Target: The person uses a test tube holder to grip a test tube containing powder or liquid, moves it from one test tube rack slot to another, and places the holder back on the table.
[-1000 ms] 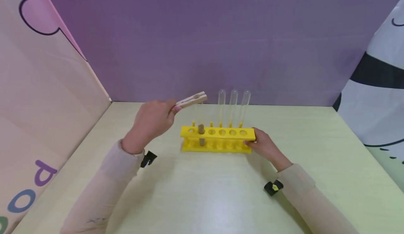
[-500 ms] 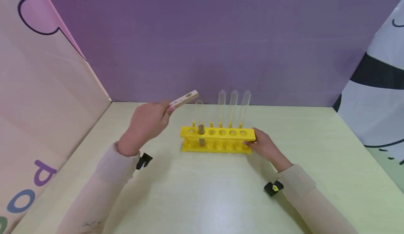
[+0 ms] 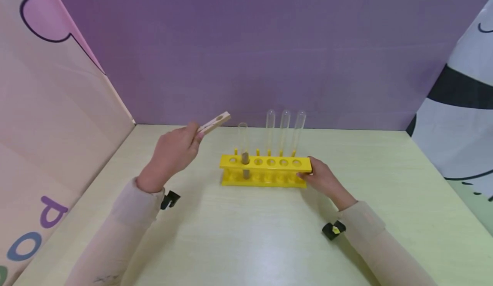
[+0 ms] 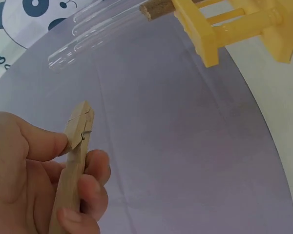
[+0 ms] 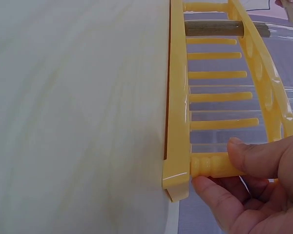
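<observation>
My left hand (image 3: 169, 155) holds a wooden test tube clamp (image 3: 215, 122) in the air, left of the yellow test tube rack (image 3: 265, 168). In the left wrist view the thumb presses the clamp (image 4: 78, 141) near its metal spring, and the fingers curl round its handle. The clamp is apart from the tubes. A glass test tube with brown contents (image 3: 245, 158) stands upright in the rack's second hole from the left. With thumb and fingers, my right hand (image 3: 325, 181) grips the rack's right end post (image 5: 210, 165).
Three clear test tubes (image 3: 285, 128) stand upside down on pegs at the right back of the rack. The rack is on a pale wooden table (image 3: 246, 234). A purple backdrop (image 3: 269, 50) rises behind the table, with printed cloth (image 3: 54, 106) at the left.
My left hand and the clamp have moved left, away from the tube with brown contents, which stays in the rack. The clamp's open tips have come together. My right hand has stayed still.
</observation>
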Motion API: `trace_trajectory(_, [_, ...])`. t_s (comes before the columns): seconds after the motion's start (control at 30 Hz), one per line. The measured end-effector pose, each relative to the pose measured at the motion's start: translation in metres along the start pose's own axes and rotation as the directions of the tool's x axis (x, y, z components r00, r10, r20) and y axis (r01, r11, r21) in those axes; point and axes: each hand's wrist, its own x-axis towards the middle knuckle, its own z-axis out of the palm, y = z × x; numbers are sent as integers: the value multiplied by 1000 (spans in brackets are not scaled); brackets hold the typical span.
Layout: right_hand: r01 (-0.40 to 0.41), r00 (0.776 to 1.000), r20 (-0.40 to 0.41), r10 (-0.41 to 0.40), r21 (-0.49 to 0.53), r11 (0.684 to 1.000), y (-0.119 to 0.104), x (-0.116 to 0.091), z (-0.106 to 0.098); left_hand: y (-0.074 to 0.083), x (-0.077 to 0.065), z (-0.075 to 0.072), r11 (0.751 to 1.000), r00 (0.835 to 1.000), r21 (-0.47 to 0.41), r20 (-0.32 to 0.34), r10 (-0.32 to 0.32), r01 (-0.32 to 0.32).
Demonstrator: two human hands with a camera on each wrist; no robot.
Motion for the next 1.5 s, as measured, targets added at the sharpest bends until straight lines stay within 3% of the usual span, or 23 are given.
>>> trace_trajectory(0.33, [-3, 1000, -4, 3, 1, 1000, -1, 0, 0, -10, 0, 14, 998, 998, -42, 48, -48, 50])
trace_trajectory(0.6, [-21, 1000, -7, 21, -9, 1000, -2, 0, 0, -15, -2, 22, 996, 990, -50, 124, -63, 70])
trace_trajectory(0.93, [-24, 1000, -12, 24, -10, 1000, -1, 0, 1, -20, -5, 33, 994, 989, -45, 110, -98, 104])
trace_trajectory(1.33, [-32, 999, -10, 32, -12, 999, 0, 0, 1, -24, -8, 46, 987, 978, -56, 156, -141, 151])
trace_trajectory(1.5, [-36, 999, -10, 36, -21, 999, -1, 1, 1, -26, -9, 53, 989, 978, -52, 165, -125, 135])
